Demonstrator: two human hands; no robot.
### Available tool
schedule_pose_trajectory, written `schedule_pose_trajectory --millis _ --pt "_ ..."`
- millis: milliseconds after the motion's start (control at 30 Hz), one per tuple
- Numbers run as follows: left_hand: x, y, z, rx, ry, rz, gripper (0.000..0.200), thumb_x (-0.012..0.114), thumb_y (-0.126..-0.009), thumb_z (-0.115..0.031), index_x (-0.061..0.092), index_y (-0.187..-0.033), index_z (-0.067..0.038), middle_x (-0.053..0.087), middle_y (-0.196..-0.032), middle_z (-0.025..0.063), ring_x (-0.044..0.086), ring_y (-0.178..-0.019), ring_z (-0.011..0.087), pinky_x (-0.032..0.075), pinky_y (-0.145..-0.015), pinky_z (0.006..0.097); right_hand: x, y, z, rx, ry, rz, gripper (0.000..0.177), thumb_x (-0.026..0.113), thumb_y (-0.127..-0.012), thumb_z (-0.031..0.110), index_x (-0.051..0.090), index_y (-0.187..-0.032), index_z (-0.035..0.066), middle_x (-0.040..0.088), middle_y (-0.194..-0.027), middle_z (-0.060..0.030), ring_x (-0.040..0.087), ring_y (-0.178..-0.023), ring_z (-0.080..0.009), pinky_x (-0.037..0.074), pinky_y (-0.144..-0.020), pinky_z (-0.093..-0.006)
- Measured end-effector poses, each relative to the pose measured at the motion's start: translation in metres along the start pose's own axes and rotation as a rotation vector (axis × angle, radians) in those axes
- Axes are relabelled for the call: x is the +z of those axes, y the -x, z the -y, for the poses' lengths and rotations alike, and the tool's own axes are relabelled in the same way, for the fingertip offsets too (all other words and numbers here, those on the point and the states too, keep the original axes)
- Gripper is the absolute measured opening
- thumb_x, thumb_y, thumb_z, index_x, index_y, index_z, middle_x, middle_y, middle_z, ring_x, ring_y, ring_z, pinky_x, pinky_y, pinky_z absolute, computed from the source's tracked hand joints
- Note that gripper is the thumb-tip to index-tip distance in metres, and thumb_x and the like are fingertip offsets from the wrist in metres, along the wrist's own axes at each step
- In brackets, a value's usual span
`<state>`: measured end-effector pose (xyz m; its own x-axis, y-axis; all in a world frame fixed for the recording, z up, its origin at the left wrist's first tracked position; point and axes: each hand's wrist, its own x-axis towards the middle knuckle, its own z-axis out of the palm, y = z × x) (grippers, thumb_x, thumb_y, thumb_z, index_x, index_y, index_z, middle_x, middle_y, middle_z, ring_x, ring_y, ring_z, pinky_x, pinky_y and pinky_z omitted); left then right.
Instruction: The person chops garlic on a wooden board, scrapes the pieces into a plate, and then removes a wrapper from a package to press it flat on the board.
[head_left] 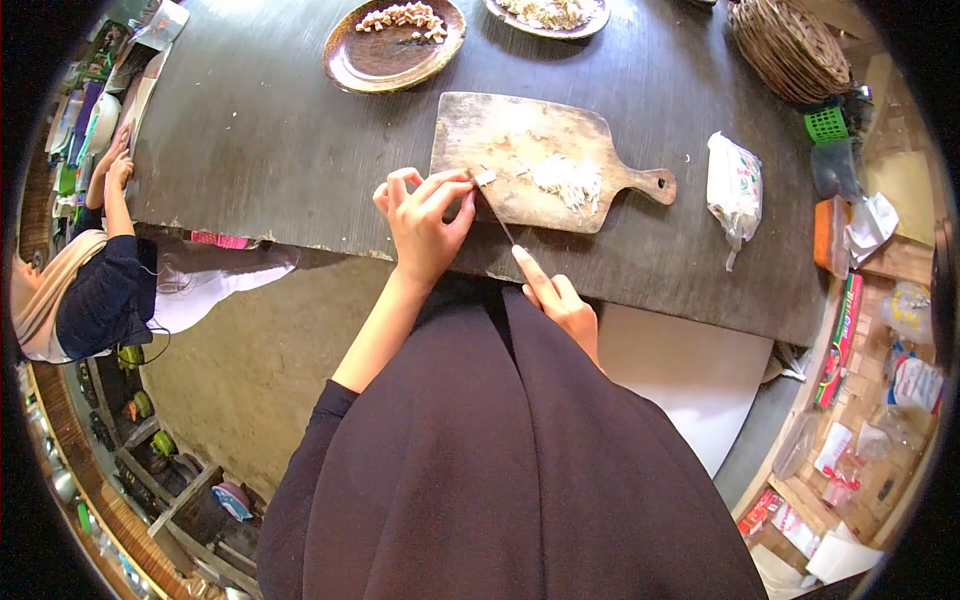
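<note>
A wooden cutting board (pixel 510 125) lies near the table's edge, its handle pointing right. Thin pale shreds (pixel 568 182) are heaped on its right half. My left hand (pixel 430 215) is at the board's lower left corner, fingertips pinched beside a small white piece (pixel 485 178); whether they grip it is hard to tell. In my right hand (pixel 560 303) is a knife (pixel 497 217), its handle hidden by the fingers and its thin blade slanting up to the left, with the tip close to my left fingertips.
On the dark table (pixel 270 130) stand a brown plate (pixel 385 62) with chopped pieces, a plate of shreds (pixel 560 30), a white plastic packet (pixel 734 185) and stacked woven baskets (pixel 790 48). Another person (pixel 100 290) works at the far left. A green basket (pixel 826 124) is at right.
</note>
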<state>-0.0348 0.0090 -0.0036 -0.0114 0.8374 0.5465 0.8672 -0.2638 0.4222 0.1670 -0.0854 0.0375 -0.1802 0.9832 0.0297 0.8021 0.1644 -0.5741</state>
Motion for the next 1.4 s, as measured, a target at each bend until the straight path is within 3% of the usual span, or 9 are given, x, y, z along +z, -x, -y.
schedule_pose_trajectory --millis 67,200,267,400,467,700,767,1300,1400 --pt "0.000 0.001 -0.001 -0.003 0.005 -0.001 0.010 0.080 -0.078 -0.020 0.075 -0.086 -0.021 0.075 -0.103 -0.0126 0.053 -0.100 0.0212 0.032 -0.097 0.0423 -0.004 -0.004 0.005 0.037 -0.069 0.030 0.049 0.063 -0.100 0.015 0.057 -0.147 0.028 0.052 -0.080 -0.0135 0.061 -0.064 -0.0333 0.050 -0.061 -0.0444" --pt "-0.001 0.000 0.000 -0.001 -0.003 -0.006 0.010 0.081 -0.078 -0.020 0.075 -0.086 -0.021 0.075 -0.103 -0.0124 0.053 -0.101 0.0214 0.032 -0.097 0.0425 -0.004 -0.001 0.005 0.038 -0.074 0.032 0.048 0.063 -0.101 0.016 0.057 -0.147 0.027 0.053 -0.081 -0.0137 0.062 -0.065 -0.0334 0.050 -0.062 -0.0440" --pt "-0.001 0.001 -0.001 -0.003 -0.006 -0.004 0.010 0.081 -0.078 -0.020 0.075 -0.086 -0.021 0.075 -0.103 -0.0123 0.053 -0.101 0.0214 0.032 -0.097 0.0426 -0.003 0.004 0.002 -0.009 -0.041 -0.005 0.053 0.065 -0.099 0.025 0.053 -0.149 0.036 0.051 -0.081 -0.0102 0.063 -0.057 -0.0323 0.052 -0.056 -0.0439" --pt "-0.001 0.000 -0.001 0.001 -0.008 -0.008 0.010 0.081 -0.078 -0.020 0.075 -0.086 -0.021 0.075 -0.102 -0.0125 0.053 -0.101 0.0213 0.032 -0.097 0.0421 -0.003 0.004 0.004 -0.009 -0.003 -0.010 0.053 0.065 -0.099 0.025 0.054 -0.149 0.036 0.050 -0.081 -0.0098 0.062 -0.056 -0.0320 0.052 -0.054 -0.0431" --pt "-0.002 0.001 -0.001 0.004 -0.010 -0.012 0.010 0.081 -0.078 -0.020 0.075 -0.086 -0.021 0.075 -0.102 -0.0125 0.053 -0.101 0.0213 0.032 -0.097 0.0419 -0.002 0.003 0.005 0.016 0.053 0.032 0.049 0.064 -0.099 0.017 0.057 -0.147 0.028 0.053 -0.081 -0.0122 0.063 -0.064 -0.0330 0.051 -0.061 -0.0433" --pt "-0.003 0.002 0.000 0.000 -0.016 -0.008 0.011 0.081 -0.077 -0.020 0.076 -0.087 -0.020 0.075 -0.105 -0.0125 0.053 -0.101 0.0212 0.031 -0.098 0.0410 0.003 0.002 0.001 -0.029 0.034 -0.007 0.052 0.066 -0.098 0.015 0.057 -0.147 0.029 0.051 -0.078 -0.0114 0.062 -0.061 -0.0321 0.051 -0.059 -0.0439" --pt "-0.002 0.003 -0.001 0.004 -0.004 -0.013 0.011 0.081 -0.078 -0.020 0.075 -0.086 -0.020 0.074 -0.104 -0.0129 0.053 -0.101 0.0213 0.032 -0.097 0.0417 -0.001 0.005 0.002 -0.031 0.036 -0.017 0.053 0.066 -0.099 0.027 0.053 -0.149 0.039 0.050 -0.081 -0.0081 0.064 -0.057 -0.0290 0.053 -0.055 -0.0408" --pt "-0.004 0.002 0.000 -0.008 0.005 -0.010 0.011 0.081 -0.078 -0.019 0.076 -0.087 -0.020 0.075 -0.105 -0.0121 0.053 -0.102 0.0214 0.031 -0.098 0.0412 0.002 0.007 0.001 -0.018 0.024 -0.037 0.055 0.068 -0.097 0.028 0.053 -0.149 0.039 0.049 -0.080 -0.0075 0.062 -0.055 -0.0299 0.053 -0.053 -0.0424" --pt "-0.002 0.003 0.000 -0.012 0.007 -0.004 0.010 0.081 -0.078 -0.019 0.076 -0.087 -0.020 0.075 -0.106 -0.0124 0.053 -0.103 0.0214 0.031 -0.098 0.0414 -0.005 0.006 0.005 -0.006 0.010 0.015 0.050 0.065 -0.098 0.015 0.058 -0.146 0.029 0.054 -0.080 -0.0117 0.064 -0.063 -0.0320 0.052 -0.060 -0.0428"
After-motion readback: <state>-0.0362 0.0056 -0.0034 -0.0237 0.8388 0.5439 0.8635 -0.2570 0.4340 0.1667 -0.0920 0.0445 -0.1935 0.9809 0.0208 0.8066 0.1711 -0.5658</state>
